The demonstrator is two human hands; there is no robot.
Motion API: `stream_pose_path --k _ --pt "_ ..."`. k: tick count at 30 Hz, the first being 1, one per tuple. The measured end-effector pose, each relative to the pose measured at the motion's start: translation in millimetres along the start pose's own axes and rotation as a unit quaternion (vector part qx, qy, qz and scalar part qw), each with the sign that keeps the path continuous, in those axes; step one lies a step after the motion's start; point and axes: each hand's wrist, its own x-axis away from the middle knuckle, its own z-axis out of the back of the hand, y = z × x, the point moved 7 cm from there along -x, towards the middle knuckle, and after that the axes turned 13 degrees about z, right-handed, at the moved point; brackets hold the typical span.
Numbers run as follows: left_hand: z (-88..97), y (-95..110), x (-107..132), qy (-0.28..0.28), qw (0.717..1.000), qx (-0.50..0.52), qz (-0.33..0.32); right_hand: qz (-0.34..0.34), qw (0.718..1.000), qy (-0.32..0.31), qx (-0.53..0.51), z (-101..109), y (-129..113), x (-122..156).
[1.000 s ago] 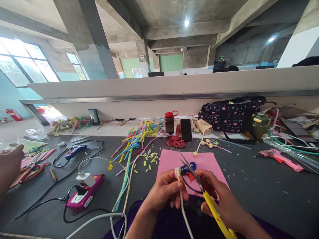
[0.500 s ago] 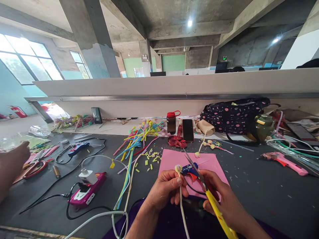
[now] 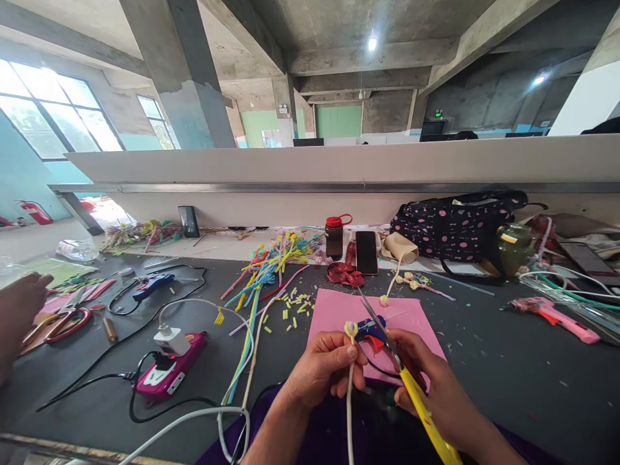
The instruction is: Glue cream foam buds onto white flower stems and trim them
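Note:
My left hand point(image 3: 322, 371) is closed in a pinch round a white pipe cleaner point(image 3: 349, 387) that has a small yellow-white curl point(image 3: 351, 329) at its top. My right hand point(image 3: 431, 387) is closed on yellow-handled scissors point(image 3: 411, 394), whose blades point(image 3: 372, 316) point up and away over the pink paper sheet point(image 3: 411, 316). A blue glue gun point(image 3: 371, 329) lies on the pink sheet just behind my fingers. Both hands are close together at the near edge of the dark table point(image 3: 508, 368).
Coloured pipe cleaners point(image 3: 261, 278) and cut bits lie left of the sheet. A magenta glue gun point(image 3: 167, 371) with cables, a blue glue gun point(image 3: 150, 284) and red scissors point(image 3: 65, 323) lie left, near another person's hand point(image 3: 17, 310). Bottle point(image 3: 334, 237), phone point(image 3: 367, 252), spotted bag point(image 3: 455, 226), pink glue gun point(image 3: 552, 313) behind.
My left hand has tipped the pipe cleaner more upright and its lower end has swung toward me. The scissors stay in my right hand. The other person's hand at far left has shifted slightly.

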Motion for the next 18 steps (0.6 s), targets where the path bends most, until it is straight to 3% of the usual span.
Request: stream_pose_path --k 11,14,18 --pt "-1.1 1 1 0.020 1.000 -0.006 0.001 -0.013 1.000 -0.017 0.006 2 1 -3" --pt "-1.3 -2 1 0.025 0.999 -0.008 0.019 -0.033 0.999 -0.004 0.038 17 25 1" --pt "-1.3 -2 0 0.025 0.999 0.002 0.025 -0.084 0.982 0.003 0.171 65 78 20"
